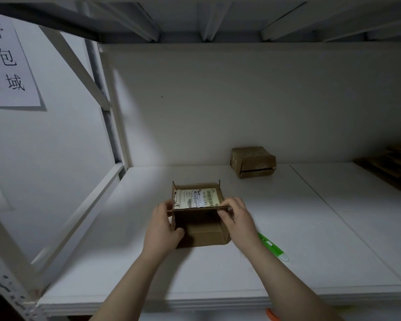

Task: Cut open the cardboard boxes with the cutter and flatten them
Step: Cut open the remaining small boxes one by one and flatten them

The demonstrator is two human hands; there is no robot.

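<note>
Both your hands grip the open box (202, 230), left hand (163, 225) and right hand (239, 218) on opposite walls. Fold those walls inward, corners first (cutter (273, 247) lies at 4 o'clock).

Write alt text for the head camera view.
A left hand and a right hand grip the sides of a small open brown cardboard box on a white shelf. A green cutter lies right of it; a second brown cardboard box sits farther back.

both arms reach forward; left hand (163, 224) and right hand (237, 218) curled, gripping.
</note>
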